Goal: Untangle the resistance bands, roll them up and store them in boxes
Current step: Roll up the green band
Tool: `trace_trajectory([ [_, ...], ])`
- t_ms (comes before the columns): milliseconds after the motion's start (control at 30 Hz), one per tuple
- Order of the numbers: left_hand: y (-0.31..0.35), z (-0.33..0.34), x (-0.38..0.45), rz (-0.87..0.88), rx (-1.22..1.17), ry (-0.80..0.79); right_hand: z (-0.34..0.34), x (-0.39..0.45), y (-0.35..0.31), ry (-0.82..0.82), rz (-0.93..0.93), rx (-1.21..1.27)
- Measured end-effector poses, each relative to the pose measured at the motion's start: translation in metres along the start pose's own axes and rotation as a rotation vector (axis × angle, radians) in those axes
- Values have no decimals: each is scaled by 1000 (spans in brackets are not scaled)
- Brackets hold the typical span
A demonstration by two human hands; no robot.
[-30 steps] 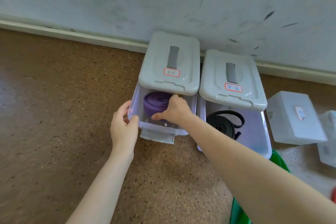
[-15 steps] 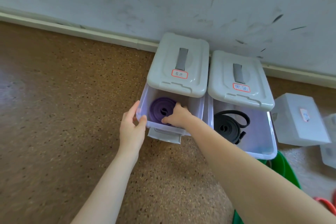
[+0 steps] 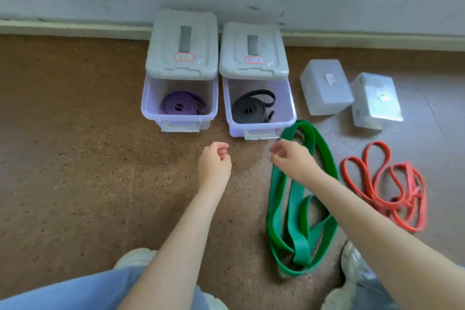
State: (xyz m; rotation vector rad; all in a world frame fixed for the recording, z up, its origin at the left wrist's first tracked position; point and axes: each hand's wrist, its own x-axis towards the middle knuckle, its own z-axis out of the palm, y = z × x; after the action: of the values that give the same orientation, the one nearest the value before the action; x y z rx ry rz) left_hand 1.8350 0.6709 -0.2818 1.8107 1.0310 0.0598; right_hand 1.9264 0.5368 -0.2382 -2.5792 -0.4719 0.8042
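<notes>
In the head view, both hands are now drawing back from the boxes, the left hand (image 3: 214, 161) and right hand (image 3: 293, 161) loosely curled and empty, leaving the purple band (image 3: 180, 106) rolled in its box (image 3: 151, 108) near the floor's wall edge, so the green band (image 3: 297, 199) is probably coming next.

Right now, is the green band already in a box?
No, the green band lies loose on the floor beside the box that holds the black band.

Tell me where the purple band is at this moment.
In the head view, the rolled purple band lies inside the left open box, beside the box holding the black band, ahead of the left hand.
</notes>
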Motion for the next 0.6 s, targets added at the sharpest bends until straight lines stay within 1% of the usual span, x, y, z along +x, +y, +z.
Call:
trace_trajectory([
  [100,-10,38,-31,20,163,-200,20,-38,76,-154,139,-71],
  [167,-19,54,-49,18,250,-282,47,-61,111,-301,163,-124],
  [200,-24,59,-57,8,281,-310,62,-71,123,-365,161,-195],
  [267,-35,63,-70,-8,339,-344,86,-87,137,-440,116,-440],
  [333,-43,62,-83,-6,410,-374,98,-95,141,-444,30,-597],
  [400,-44,58,-91,5,478,-394,102,-98,142,-446,-27,-641],
  [467,-38,53,-97,3,492,-384,103,-106,143,-441,-77,-699],
  [533,-29,49,-101,17,482,-365,103,-111,143,-388,-111,-694],
  [600,-20,44,-108,55,453,-340,94,-107,138,-316,-153,-633],
])
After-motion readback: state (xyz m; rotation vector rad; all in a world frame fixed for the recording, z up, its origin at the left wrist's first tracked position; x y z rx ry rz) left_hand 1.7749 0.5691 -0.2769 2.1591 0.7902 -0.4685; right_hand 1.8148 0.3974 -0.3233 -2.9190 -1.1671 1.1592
